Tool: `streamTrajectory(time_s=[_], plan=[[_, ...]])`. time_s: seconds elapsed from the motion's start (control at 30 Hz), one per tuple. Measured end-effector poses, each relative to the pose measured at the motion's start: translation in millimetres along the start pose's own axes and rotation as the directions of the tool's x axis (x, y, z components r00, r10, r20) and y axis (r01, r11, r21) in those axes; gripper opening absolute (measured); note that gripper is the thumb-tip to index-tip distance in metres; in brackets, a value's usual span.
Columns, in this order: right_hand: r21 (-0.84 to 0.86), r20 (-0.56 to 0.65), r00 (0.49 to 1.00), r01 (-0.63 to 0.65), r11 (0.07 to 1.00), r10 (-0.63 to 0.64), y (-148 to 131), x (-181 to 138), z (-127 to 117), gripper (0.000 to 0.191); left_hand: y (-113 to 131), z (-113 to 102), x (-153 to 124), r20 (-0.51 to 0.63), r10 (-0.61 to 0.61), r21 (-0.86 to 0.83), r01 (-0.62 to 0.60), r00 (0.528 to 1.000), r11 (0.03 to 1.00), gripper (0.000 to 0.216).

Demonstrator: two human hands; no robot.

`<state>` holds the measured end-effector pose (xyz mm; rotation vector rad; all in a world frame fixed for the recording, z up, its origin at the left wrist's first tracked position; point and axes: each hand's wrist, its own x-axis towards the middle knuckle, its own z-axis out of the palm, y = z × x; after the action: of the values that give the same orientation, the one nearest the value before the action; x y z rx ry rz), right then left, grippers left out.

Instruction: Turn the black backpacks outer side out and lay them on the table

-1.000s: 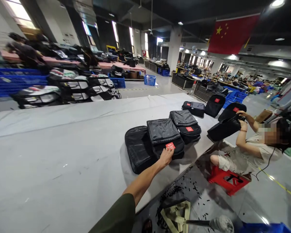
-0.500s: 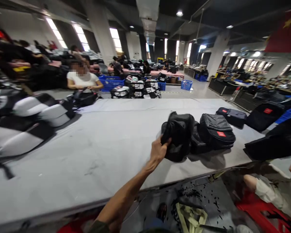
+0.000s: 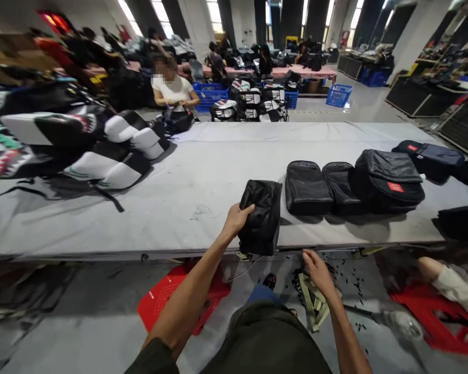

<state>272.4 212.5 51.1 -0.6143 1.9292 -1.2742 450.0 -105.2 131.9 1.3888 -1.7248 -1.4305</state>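
At the near edge of the long grey worktop [image 3: 140, 208], the left hand [image 3: 237, 218] clamps its grip on a crumpled black fabric bag [image 3: 262, 214]. The right hand [image 3: 316, 269] hangs below the edge, fingers loosely apart, holding nothing. Three more black bags [image 3: 308, 187] lie in a row just beside.

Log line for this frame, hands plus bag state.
left hand: grips black bag at near table edge | right hand: open, below the edge, holds nothing | three more bags alongside

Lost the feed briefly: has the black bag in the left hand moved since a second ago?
Yes. The black bag has left the row beside the red-tagged bag and now hangs over the table's near edge, gripped by the left hand.
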Motion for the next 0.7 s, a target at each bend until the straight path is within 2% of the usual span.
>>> streamTrajectory(time_s=[0.13, 0.23, 0.3, 0.37, 0.43, 0.5, 0.6, 0.7], plan=[[-0.046, 0.045, 0.986, 0.163, 0.985, -0.161, -64, 33, 32, 0.076, 10, 14, 46, 0.035, 0.020, 0.016, -0.020, 0.999, 1.000, 0.058], [-0.058, -0.031, 0.962, 0.268, 0.962, -0.270, -100, 51, 59, 0.078, 20, 18, 59, 0.076, 0.017, -0.020, -0.016, 0.997, 1.000, 0.057], [-0.047, -0.082, 0.951, 0.294, 0.955, -0.297, -110, 65, 78, 0.084, 20, 21, 60, 0.104, 0.027, -0.063, -0.021, 0.994, 0.998, 0.058], [-0.046, -0.135, 0.950, 0.277, 0.960, -0.281, -112, 79, 96, 0.081, 16, 22, 59, 0.119, 0.038, -0.103, -0.025, 0.992, 0.994, 0.061], [-0.074, -0.182, 0.953, 0.234, 0.969, -0.244, -113, 91, 110, 0.066, 12, 21, 59, 0.116, 0.041, -0.128, -0.026, 0.992, 0.991, 0.065], [-0.119, -0.202, 0.955, 0.197, 0.973, -0.218, -118, 97, 118, 0.052, 10, 18, 58, 0.144, 0.040, -0.138, -0.020, 0.989, 0.990, 0.068], [-0.168, -0.208, 0.959, 0.157, 0.973, -0.190, -132, 97, 121, 0.045, 11, 14, 58, 0.192, -0.010, -0.122, 0.034, 0.981, 0.992, 0.063], [-0.235, -0.268, 0.952, 0.082, 0.969, -0.145, -149, 98, 121, 0.047, 8, 13, 65, 0.059, -0.113, -0.022, 0.114, 0.992, 0.993, 0.045]])
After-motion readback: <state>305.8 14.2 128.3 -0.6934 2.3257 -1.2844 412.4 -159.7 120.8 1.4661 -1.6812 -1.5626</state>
